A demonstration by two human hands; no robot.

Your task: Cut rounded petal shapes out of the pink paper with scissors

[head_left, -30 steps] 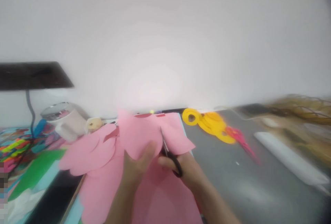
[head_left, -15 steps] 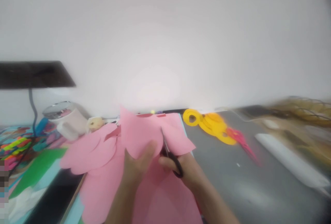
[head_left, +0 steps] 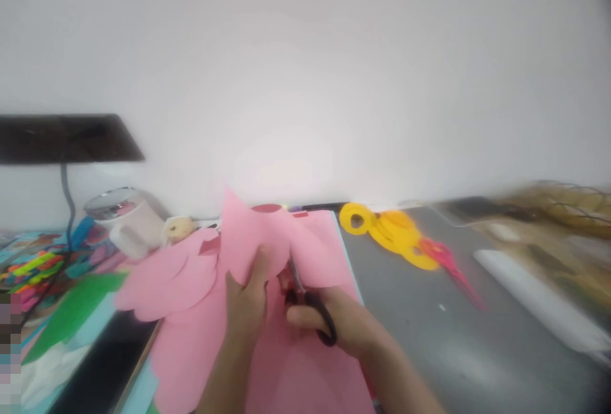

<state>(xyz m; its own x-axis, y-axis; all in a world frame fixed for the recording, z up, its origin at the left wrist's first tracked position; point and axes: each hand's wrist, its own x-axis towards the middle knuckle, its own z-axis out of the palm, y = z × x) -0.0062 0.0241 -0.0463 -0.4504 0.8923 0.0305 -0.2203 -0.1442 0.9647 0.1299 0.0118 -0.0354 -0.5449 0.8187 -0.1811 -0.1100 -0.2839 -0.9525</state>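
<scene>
From my remote seat, I see the pink paper [head_left: 252,235] raised in front of me at the middle of the head view, with a pointed corner up and a curved lower edge. The black-handled scissors [head_left: 304,299] reach into it, blades pointing up and away; I can't tell how far apart they are. My left hand [head_left: 245,312] is closed on the paper's lower edge, thumb on the near face, the other fingers mostly hidden. My right hand [head_left: 341,318] is curled around the scissors' handles, a black loop showing at the thumb side.

Below my hands lies a broad pink sheet [head_left: 305,376]. Beside it, on my left, overlapping pink cut-outs [head_left: 167,280] with rounded edges fan out, near a green sheet [head_left: 76,306] and a long black panel [head_left: 105,356]. Farther back sit a white cup [head_left: 136,229] and a small beige round object [head_left: 179,229].

On my right, yellow cut-outs [head_left: 394,229] lie on the grey tabletop [head_left: 429,350], with a blurred pink tool [head_left: 449,267] touching them. A long white object [head_left: 534,299] slants farther right, and a pale wall [head_left: 305,83] rises behind everything.
</scene>
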